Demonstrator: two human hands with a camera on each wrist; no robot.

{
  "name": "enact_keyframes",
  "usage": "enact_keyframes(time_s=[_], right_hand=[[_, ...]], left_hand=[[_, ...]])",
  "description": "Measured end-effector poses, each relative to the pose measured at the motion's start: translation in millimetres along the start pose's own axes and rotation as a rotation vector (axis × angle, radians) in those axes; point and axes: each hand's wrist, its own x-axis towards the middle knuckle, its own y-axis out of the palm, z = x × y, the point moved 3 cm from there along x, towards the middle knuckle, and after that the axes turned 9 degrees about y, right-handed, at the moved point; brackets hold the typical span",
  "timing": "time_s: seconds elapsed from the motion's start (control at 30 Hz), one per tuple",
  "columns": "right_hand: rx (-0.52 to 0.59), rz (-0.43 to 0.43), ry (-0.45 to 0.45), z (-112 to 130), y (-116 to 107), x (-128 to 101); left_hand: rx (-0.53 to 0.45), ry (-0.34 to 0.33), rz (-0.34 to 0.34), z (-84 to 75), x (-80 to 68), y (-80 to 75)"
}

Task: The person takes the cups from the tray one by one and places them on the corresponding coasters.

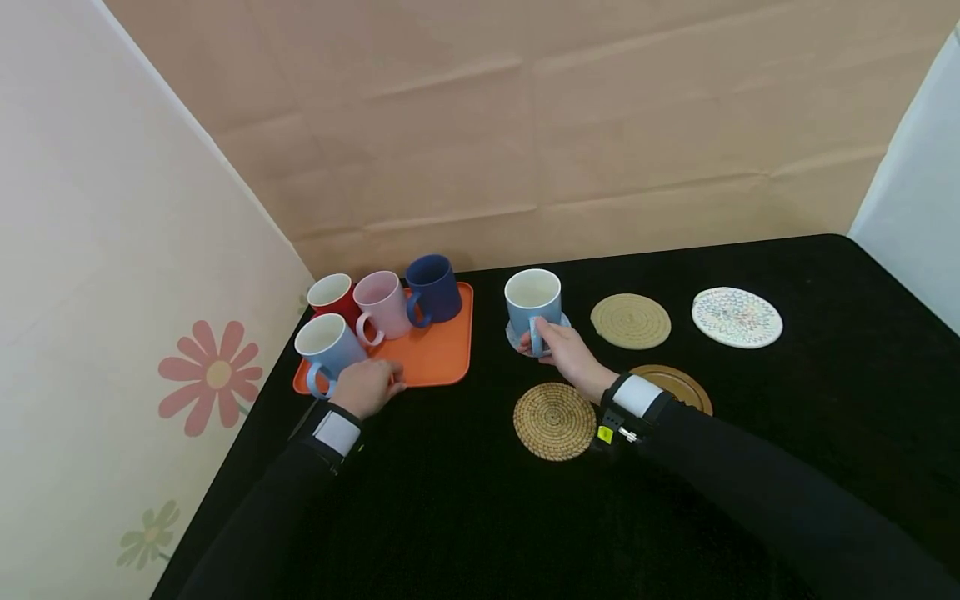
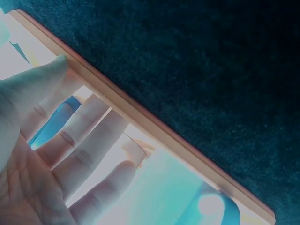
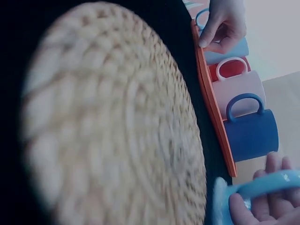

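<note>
Orange tray (image 1: 437,360), left of frame, near rim pinched by left hand (image 1: 366,388); light-blue mug (image 1: 523,314), frame's centre, upright, handle (image 1: 536,338) toward bottom, held by nearer right hand (image 1: 570,354); pale coaster (image 1: 513,338) beneath, contact unclear.

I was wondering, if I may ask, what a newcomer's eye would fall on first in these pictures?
Probably the bright orange tray with four mugs at the left of the black table. Next, toward the back near the middle, the right hand grips the handle of a light blue mug. In the right wrist view, a woven coaster looms large left of centre.
</note>
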Motion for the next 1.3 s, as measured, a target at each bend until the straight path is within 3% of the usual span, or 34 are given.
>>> enact_keyframes(time_s=[0.3,0.43,0.53,0.77,0.87,1.07,1.3], right_hand=[[-0.324,0.09,-0.055,4,-38,-32],[-0.439,0.131,-0.086,2,-55,-53],[-0.509,0.129,-0.116,0,-65,-64],[-0.612,0.049,-0.141,0,-84,-75],[-0.635,0.025,-0.154,-1,-88,-78],[-0.677,0.012,-0.168,-6,-90,-84],[-0.672,0.011,-0.172,-6,-88,-92]], left_hand=[[-0.026,-0.025,0.032,4.0,1.3,0.6],[-0.148,-0.079,0.02,7.3,5.7,-3.8],[-0.273,-0.134,-0.083,7.3,11.3,-9.3],[-0.669,-0.316,-0.446,7.3,32.1,-15.5],[-0.825,-0.393,-0.515,8.1,42.3,-13.9],[-0.987,-0.455,-0.526,8.3,61.2,-9.1],[-1.007,-0.476,-0.488,11.2,69.4,-4.7]])
